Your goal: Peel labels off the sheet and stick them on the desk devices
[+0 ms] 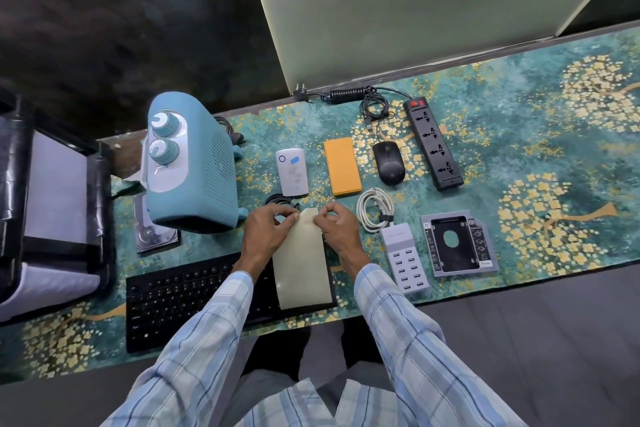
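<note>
A pale cream label sheet (302,263) hangs over the black keyboard (194,302), held at its top edge by both hands. My left hand (268,230) pinches the sheet's top left corner. My right hand (337,227) pinches the top right corner with thumb and forefinger. Beyond the hands lie a white power bank (292,172) carrying a blue label, an orange power bank (342,166), a black mouse (388,162) and a black power strip (433,144). A white USB charging hub (406,260) and a grey drive caddy (457,244) lie to the right.
A teal heater (194,166) stands at the left, with a bare hard drive (152,236) beside it. A white coiled cable (374,213) and a black cable (375,104) lie on the patterned green mat (536,135). A black-and-white printer (52,204) fills the far left edge.
</note>
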{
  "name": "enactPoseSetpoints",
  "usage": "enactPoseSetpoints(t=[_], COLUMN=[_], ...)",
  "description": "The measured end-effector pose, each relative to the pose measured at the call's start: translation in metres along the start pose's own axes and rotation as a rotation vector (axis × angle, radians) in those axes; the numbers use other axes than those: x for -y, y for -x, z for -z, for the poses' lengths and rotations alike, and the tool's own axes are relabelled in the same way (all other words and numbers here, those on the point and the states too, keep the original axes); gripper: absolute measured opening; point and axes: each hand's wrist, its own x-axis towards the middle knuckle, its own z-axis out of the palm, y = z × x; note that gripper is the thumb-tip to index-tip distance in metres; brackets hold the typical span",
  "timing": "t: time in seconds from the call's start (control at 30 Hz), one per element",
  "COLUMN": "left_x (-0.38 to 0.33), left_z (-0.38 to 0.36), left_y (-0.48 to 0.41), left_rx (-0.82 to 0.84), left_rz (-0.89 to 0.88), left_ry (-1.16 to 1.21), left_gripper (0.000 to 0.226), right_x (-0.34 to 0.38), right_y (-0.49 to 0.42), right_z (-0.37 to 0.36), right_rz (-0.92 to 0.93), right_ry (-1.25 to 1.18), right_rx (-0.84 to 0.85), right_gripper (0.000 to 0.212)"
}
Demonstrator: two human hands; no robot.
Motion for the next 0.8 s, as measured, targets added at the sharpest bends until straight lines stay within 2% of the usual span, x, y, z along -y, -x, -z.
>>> enactPoseSetpoints(t=[0.1,0.37,0.8], left_x=[0.005,0.004,-0.006], left_z=[0.002,0.002,0.005], left_y=[-0.003,0.000,-0.009], left_rx=[0.024,0.071,0.056], left_rz=[0.033,-0.061,-0.277], left_ry=[0.039,0.000,-0.351], left_gripper=[0.007,0.015,0.015], right_x=[0.001,0.002,0.003], right_y=[0.000,-0.002,-0.005], right_z=[0.001,0.003,0.003], right_rz=[0.021,0.005,-0.053], right_ry=[-0.003,0.019,0.010], right_rx=[-0.005,-0.020,0.001], right_gripper=[0.009,0.012,0.013])
